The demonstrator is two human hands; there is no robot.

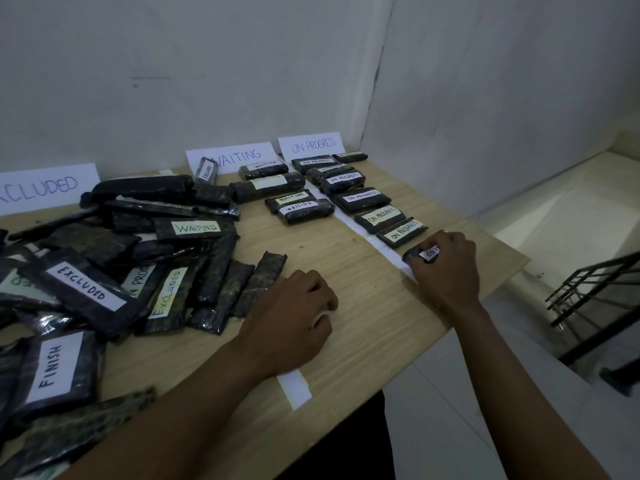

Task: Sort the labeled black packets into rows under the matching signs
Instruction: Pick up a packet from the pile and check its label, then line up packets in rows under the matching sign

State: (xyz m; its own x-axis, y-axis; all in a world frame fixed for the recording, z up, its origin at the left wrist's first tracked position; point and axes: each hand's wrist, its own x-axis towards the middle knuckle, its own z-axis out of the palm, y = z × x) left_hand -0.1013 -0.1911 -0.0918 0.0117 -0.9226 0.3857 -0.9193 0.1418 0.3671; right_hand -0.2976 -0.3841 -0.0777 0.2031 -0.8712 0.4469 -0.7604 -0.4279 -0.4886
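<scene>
Three paper signs lean on the wall: EXCLUDED point(45, 187), WAITING point(239, 156) and ON PROGRESS point(311, 145). Several black packets lie in a row under ON PROGRESS point(360, 199), and a few under WAITING point(299, 207). My right hand point(446, 268) grips a black packet labelled ON PROGRESS point(424, 254) at the near end of that row, on the table. My left hand point(294, 313) rests on the table with curled fingers, beside a loose pile of mixed packets point(114, 258) labelled EXCLUDED, WAITING and FINISH.
The wooden table point(346, 341) ends just right of the ON PROGRESS row. White tape strips point(294, 389) mark lanes on its top. Beyond the right edge a floor drops to a stair with a black railing point(595, 299). White walls stand behind.
</scene>
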